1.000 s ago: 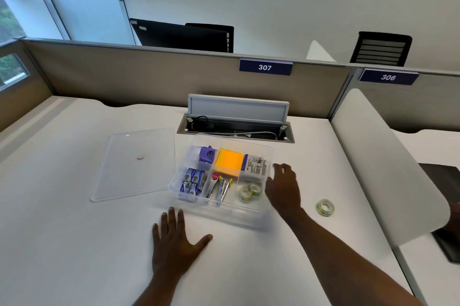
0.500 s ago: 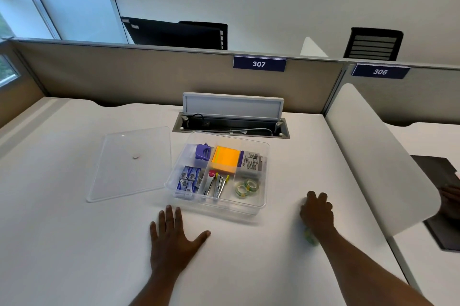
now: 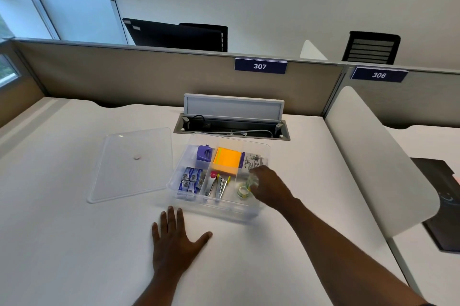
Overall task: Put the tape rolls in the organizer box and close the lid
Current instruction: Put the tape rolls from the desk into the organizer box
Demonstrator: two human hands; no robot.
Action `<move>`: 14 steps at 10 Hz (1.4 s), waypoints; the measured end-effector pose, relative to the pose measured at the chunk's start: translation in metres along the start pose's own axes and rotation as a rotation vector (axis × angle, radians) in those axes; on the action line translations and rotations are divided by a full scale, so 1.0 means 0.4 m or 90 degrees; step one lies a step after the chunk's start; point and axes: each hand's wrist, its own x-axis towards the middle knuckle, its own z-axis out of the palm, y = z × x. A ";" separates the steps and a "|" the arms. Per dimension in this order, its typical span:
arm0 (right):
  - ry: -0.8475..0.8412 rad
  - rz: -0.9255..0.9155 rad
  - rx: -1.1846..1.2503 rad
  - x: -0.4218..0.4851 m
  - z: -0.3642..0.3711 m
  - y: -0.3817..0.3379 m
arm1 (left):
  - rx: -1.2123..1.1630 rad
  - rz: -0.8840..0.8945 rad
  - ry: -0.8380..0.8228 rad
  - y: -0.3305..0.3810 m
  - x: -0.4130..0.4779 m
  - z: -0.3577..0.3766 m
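The right hand (image 3: 267, 185) is over the near right compartment of the clear organizer box (image 3: 263, 149), whereas half a second ago it was down on the desk (image 3: 62, 243) well to the right of the box, covering the loose tape roll that lay there. That spot of desk is bare, and a blurred, pale green tape roll (image 3: 251, 182) now shows at the hand's fingertips, which curl around it; the blur makes it hard to say how firmly they close on it. Just below and to the left of those fingertips, a second tape roll (image 3: 242, 191) lies flat on the compartment floor. An earlier frame showed two rolls in there; I can make out only this one, and the hand covers the rest of the compartment.

The left hand (image 3: 175, 243) has not moved: it lies flat on the desk, palm down, fingers spread, near the front wall of the box and touching nothing else.

Beyond the right hand's fingertips sit the orange sticky notes (image 3: 227, 162) and a white labelled packet (image 3: 251, 161). To the left of that hand are the staplers (image 3: 219, 185), the blue staple boxes (image 3: 190, 180) and a purple item (image 3: 204, 152). The clear lid (image 3: 132, 164) lies flat on the desk beside the box's left wall, off the box as before.
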 end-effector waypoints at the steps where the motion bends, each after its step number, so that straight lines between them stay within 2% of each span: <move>1: -0.072 -0.012 -0.060 -0.001 0.028 -0.023 | -0.004 0.000 0.000 0.000 0.000 -0.003; 3: -0.111 0.000 -0.110 -0.006 0.055 -0.015 | -0.014 0.003 -0.004 0.001 0.000 -0.005; 4: -0.033 0.006 -0.075 -0.011 0.044 -0.010 | -0.014 0.005 -0.005 -0.001 -0.002 -0.004; 5: 0.138 0.061 -0.096 -0.028 0.025 0.004 | -0.012 0.005 -0.002 -0.002 0.000 -0.002; 6: 0.207 0.245 -0.098 -0.057 0.005 0.040 | -0.003 0.003 0.001 -0.003 0.001 0.000; 7: 0.103 0.399 -0.137 -0.099 -0.008 0.102 | 0.005 0.003 0.003 -0.002 0.002 -0.001; 8: -0.030 0.518 -0.093 -0.145 -0.028 0.160 | 0.005 0.005 0.002 0.000 0.000 -0.002; 9: -0.197 0.556 -0.124 -0.172 -0.026 0.177 | 0.000 0.008 0.000 -0.001 -0.002 -0.003; 10: -0.247 0.554 -0.113 -0.181 -0.021 0.174 | -0.005 0.011 -0.001 0.000 -0.002 -0.004; 11: -0.210 0.529 -0.110 -0.186 -0.014 0.164 | -0.009 0.012 -0.004 0.000 -0.003 -0.004; 13: -0.029 0.527 -0.046 -0.168 -0.006 0.148 | -0.015 0.005 -0.008 0.001 -0.002 -0.002; 14: 0.002 0.436 0.049 -0.120 -0.022 0.116 | -0.013 0.004 -0.004 0.001 -0.001 -0.003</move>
